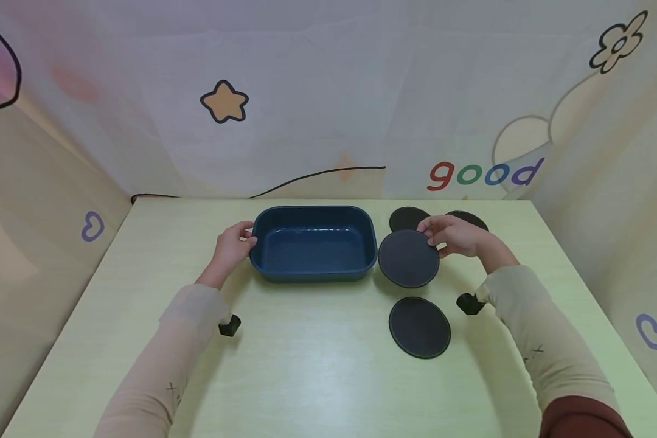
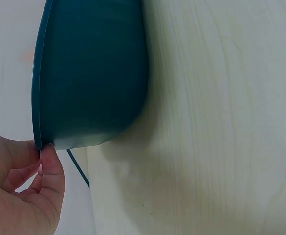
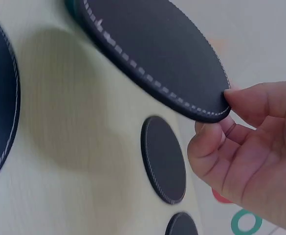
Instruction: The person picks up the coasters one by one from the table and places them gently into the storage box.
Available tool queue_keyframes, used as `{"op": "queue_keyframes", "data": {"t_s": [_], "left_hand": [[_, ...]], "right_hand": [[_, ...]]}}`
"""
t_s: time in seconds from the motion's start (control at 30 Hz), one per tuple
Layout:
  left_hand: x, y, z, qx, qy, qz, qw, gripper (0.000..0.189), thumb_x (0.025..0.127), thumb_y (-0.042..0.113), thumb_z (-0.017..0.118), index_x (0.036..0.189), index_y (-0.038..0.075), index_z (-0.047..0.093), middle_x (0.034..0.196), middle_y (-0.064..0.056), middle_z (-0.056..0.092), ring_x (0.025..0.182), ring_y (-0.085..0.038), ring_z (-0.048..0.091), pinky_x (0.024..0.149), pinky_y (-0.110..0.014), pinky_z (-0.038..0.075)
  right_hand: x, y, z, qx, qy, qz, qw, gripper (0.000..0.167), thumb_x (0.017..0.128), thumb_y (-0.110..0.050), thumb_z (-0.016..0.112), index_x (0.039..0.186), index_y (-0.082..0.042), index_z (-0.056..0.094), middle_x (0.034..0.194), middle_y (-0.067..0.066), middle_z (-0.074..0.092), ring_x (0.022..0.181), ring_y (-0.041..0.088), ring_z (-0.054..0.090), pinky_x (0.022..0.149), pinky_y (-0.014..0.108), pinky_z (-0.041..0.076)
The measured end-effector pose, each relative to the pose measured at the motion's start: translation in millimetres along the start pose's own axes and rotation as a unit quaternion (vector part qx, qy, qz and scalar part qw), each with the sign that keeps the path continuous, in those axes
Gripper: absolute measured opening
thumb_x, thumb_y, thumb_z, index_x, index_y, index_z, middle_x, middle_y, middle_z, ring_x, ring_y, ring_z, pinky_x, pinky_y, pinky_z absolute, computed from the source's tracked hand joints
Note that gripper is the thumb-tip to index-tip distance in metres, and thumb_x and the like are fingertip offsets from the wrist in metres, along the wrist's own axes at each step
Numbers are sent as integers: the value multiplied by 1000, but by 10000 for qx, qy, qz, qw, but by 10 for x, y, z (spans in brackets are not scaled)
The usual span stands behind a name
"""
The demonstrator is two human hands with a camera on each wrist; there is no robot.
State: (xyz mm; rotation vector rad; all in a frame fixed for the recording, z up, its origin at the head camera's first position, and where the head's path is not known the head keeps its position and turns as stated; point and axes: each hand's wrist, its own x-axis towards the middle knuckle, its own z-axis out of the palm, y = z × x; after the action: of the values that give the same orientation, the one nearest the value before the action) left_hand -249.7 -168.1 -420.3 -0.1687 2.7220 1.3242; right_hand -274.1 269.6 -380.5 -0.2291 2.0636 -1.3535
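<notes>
A deep blue rectangular dish [image 1: 313, 277] stands toward the back of the table. At its left end, my left hand [image 1: 233, 248] pinches the rim between thumb and fingers, which the left wrist view shows closely. My right hand [image 1: 455, 236] pinches the edge of a round black coaster [image 1: 409, 258] with pale stitching around its border. That coaster is held above the table, tilted, beside the dish's right end. In the right wrist view, the held coaster [image 3: 157, 54] casts a shadow on the wood.
Another black coaster [image 1: 419, 327] lies nearer the front. Two more, a back coaster [image 1: 407, 218] and a partly hidden coaster [image 1: 473, 219], lie behind my right hand. The pale table [image 1: 306, 377] ends at a printed curtain [image 1: 317, 91] behind it.
</notes>
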Motion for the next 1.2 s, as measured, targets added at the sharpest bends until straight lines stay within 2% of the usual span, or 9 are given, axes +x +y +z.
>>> {"op": "queue_keyframes", "data": {"t_s": [0.17,0.4,0.63,0.77,0.93,1.2], "left_hand": [[3,-4,6,42,-14,-54,10000,41,89,6,48,129,2,41,107,-17,51,88,-24,53,74,-30,51],[-2,-2,10,55,20,-45,10000,40,89,6,48,128,1,42,107,-17,51,89,-24,53,73,-28,51],[-4,3,6,39,27,-109,9999,40,89,6,49,129,3,42,107,-17,52,89,-24,53,74,-29,51],[-4,7,-2,4,28,-126,9999,41,89,6,49,129,3,42,108,-17,52,89,-24,53,75,-31,51],[1,2,-3,-29,15,-125,9999,40,89,6,49,128,3,43,107,-17,52,89,-24,53,74,-30,51],[0,13,-7,94,5,-124,9999,41,89,7,49,129,3,42,107,-17,52,90,-24,53,76,-30,50]], "right_hand": [[72,-101,114,404,-134,-134,9990,20,86,4,39,101,-9,45,83,-1,47,70,12,48,61,30,43],[263,-194,329,1024,-149,-389,9939,19,87,5,39,99,-8,47,79,-2,52,64,11,51,58,26,46],[430,-327,542,1190,-77,-542,9914,19,87,5,40,102,-5,44,78,-2,54,63,10,52,58,26,46],[540,-404,678,1323,2,-568,9896,19,87,4,40,103,-5,44,77,-2,50,62,10,50,58,26,45],[666,-477,835,1397,178,-510,9887,19,87,4,42,104,-5,44,76,-4,47,61,9,47,57,24,43],[867,-544,1063,1692,465,-396,9837,22,85,6,43,104,-4,45,73,-3,51,59,9,51,54,23,45]]}}
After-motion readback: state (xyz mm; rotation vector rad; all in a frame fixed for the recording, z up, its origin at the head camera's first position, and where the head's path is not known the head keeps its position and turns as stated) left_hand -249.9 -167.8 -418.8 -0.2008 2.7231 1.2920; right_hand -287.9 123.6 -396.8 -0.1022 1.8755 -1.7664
